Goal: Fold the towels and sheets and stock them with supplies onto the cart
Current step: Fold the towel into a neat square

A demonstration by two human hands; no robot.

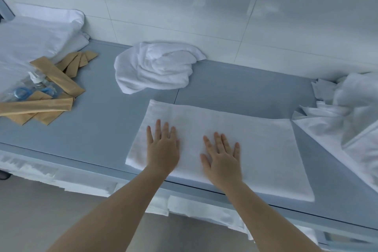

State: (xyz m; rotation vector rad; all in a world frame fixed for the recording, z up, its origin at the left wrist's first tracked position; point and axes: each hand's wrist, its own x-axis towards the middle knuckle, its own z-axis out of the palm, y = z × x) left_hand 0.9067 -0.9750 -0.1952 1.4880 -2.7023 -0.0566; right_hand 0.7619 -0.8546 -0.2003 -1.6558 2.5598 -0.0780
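Observation:
A white towel [266,149] lies folded flat into a rectangle at the front of the grey-blue table [102,125]. My left hand [162,149] presses flat on its left part, fingers straight and spread. My right hand [223,159] lies flat on the towel's middle, fingers also straight. A crumpled white towel [155,67] sits behind, near the wall. Rumpled white sheets [347,120] lie at the right edge.
At the left lie several tan paper-wrapped supply packets [55,75] and clear bottles with blue caps [30,88]. A white pillow or stacked linen [36,35] sits at the back left. White cloth [92,182] hangs below the table's front edge. A white tiled wall stands behind.

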